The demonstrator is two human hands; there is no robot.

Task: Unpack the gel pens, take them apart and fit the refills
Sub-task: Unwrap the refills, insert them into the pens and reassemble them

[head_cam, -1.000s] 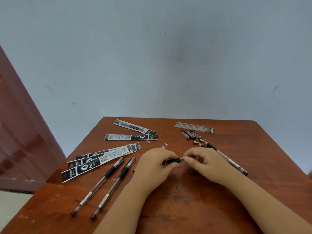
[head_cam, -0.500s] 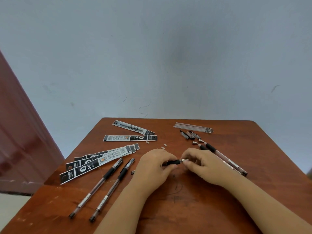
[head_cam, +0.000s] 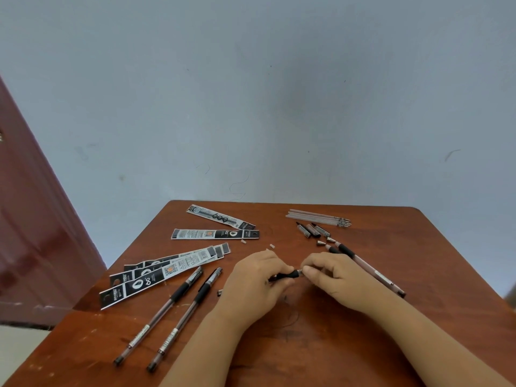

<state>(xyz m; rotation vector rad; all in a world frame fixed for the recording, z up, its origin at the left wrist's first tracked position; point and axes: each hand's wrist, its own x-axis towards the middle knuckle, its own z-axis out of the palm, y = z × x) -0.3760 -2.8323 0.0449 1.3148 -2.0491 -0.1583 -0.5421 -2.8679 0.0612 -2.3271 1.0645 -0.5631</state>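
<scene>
Gel pen with black rubber sleeve (head_cam: pixel 287 275) stayed gripped by the left hand (head_cam: pixel 257 277) above the brown wooden table (head_cam: pixel 307 344); the right hand (head_cam: pixel 332 275) kept pinching its tip, apparently unscrewing it.

"609" on far wrapper (head_cam: pixel 220 217)

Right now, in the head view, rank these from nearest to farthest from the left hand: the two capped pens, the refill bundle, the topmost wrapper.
1. Two capped pens: just left of the left hand.
2. Topmost wrapper: far side, left of centre.
3. Refill bundle: far right corner.
</scene>
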